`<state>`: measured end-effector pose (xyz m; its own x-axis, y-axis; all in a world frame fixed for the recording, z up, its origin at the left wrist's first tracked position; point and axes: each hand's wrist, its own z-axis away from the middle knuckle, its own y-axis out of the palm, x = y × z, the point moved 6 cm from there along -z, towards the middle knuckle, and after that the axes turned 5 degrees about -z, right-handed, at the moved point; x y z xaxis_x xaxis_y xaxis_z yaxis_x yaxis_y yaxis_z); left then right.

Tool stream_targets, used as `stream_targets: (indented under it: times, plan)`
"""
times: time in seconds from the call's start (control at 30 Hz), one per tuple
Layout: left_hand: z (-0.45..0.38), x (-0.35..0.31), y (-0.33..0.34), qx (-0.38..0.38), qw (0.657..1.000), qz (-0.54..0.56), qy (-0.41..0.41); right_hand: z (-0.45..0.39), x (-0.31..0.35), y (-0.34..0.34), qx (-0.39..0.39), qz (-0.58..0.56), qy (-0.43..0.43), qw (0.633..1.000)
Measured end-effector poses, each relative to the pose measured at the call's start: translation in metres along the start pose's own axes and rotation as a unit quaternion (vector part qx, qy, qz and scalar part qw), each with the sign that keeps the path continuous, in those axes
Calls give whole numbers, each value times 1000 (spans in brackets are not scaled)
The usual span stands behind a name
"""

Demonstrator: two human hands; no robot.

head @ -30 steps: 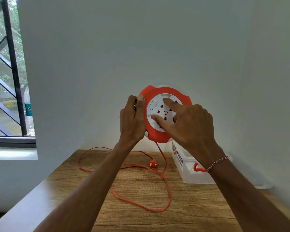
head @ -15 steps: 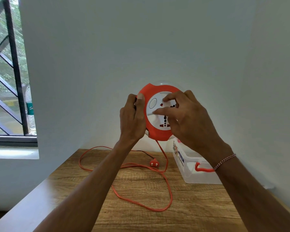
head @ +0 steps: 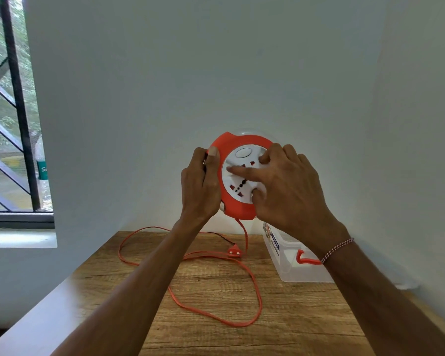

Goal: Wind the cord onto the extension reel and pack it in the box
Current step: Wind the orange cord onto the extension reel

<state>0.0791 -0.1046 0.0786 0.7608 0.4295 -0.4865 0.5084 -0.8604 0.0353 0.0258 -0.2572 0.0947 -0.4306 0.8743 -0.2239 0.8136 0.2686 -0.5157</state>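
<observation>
Setting: pale wall corner above a wooden table [head: 216, 317], clear plastic box [head: 293, 263] at its right rear. Extension reel [head: 238, 201] held upright in the air, face to the viewer; left hand [head: 199, 186] grips its left rim, right hand [head: 288, 191] spreads fingertips on the white socket disc. Orange cord [head: 252, 299] hangs from the reel's bottom edge and lies looped on the table directly below, plug [head: 234, 251] near the back; winding likely turns on rotating the disc.

Two hands holding an orange extension reel [head: 238, 176] up above a wooden table [head: 216, 291].

The left hand [head: 199, 186] is gripping its nine o'clock rim; the right hand [head: 288, 191] is pressing fingers on the white socket face. Cord [head: 252, 286] is looping below, box [head: 293, 263] sitting at four o'clock.
</observation>
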Motion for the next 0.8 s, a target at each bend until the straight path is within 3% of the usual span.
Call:
stream_targets:
  times: [0.23,0.4,0.57,0.8]
  plan:
    - [-1,-2,0,-4,1000,-10,-8,-3,-8,-4,-32,-71,100,992]
    - [1,-3,1,-3,1000,-13,-12,-4,-6,-11,-50,-62,64,995]
    - [-1,-3,-1,-8,1000,-9,-7,-4,1,-18,-72,-105,-26,991]
    - [-1,-3,-2,-16,1000,-9,-2,-4,7,-1,98,-72,-1,993]
